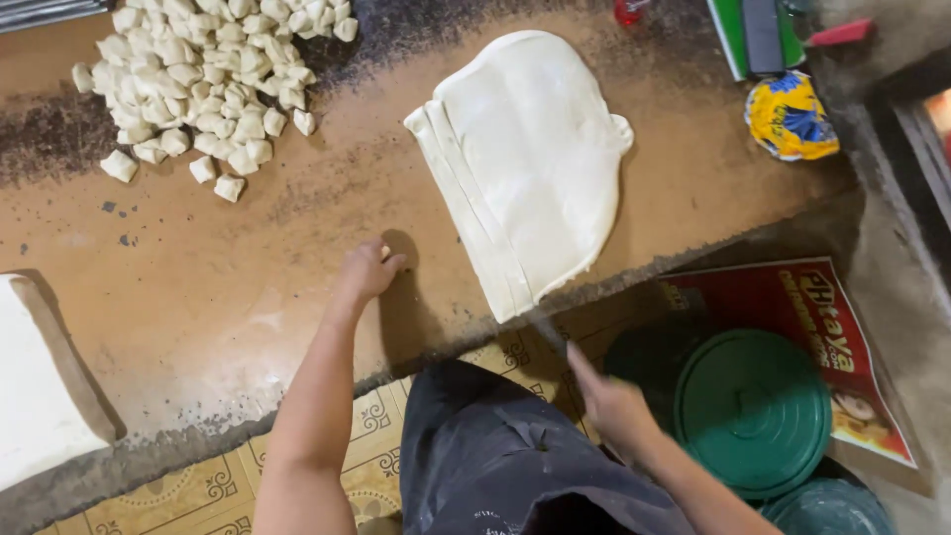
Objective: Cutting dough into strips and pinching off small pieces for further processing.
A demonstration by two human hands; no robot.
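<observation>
The work stood at the cutting stage, by the look of it: a folded slab of dough (pixel 530 163) lay flat on the brown desk (pixel 198 287), its near end reaching the desk's front edge, while a heap of small cut dough pieces (pixel 203 74) sat well apart at the far left. The right hand (pixel 612 404) hung below the desk edge, closed around something thin and dark, probably a knife (pixel 551 340) whose blurred blade pointed up toward the slab's near corner. The left hand (pixel 369 269) rested on the bare desk just left of the slab, fingers loosely curled and holding nothing.

The next move probably called for bringing the blade up square across the layered edge and steadying the slab with the free hand.

The slab was pale, smooth and soft-looking, with stacked layers showing along its left edge and a rounded right side.
</observation>
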